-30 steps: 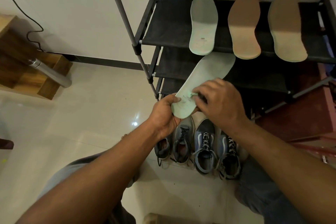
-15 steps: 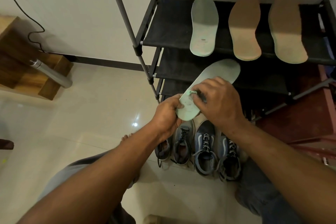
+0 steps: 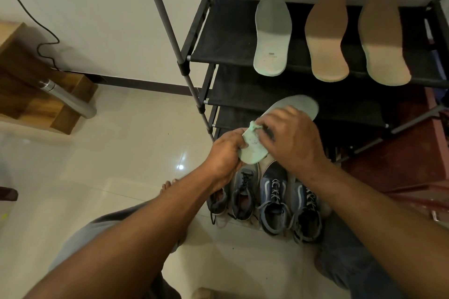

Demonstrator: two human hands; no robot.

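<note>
A pale green insole [image 3: 298,105] hangs in the air in front of the shoe rack, heel end toward me. My left hand [image 3: 224,153] grips its heel from the left. My right hand [image 3: 291,139] lies over the insole's middle, and its fingertips pinch a bent-up bit of the heel's edge. Below my hands, several sneakers stand side by side on the floor: two grey ones [image 3: 240,192] on the left and two blue ones [image 3: 275,192] on the right.
A black shoe rack [image 3: 226,39] with metal poles stands against the wall. Its upper shelf holds one green insole [image 3: 271,36] and two tan insoles [image 3: 326,39]. A wooden piece with a metal tube [image 3: 70,102] sits on the tiled floor at left.
Both hands and the insole have drifted slightly down and to the right. The heel's edge is now bent up more under my right fingertips.
</note>
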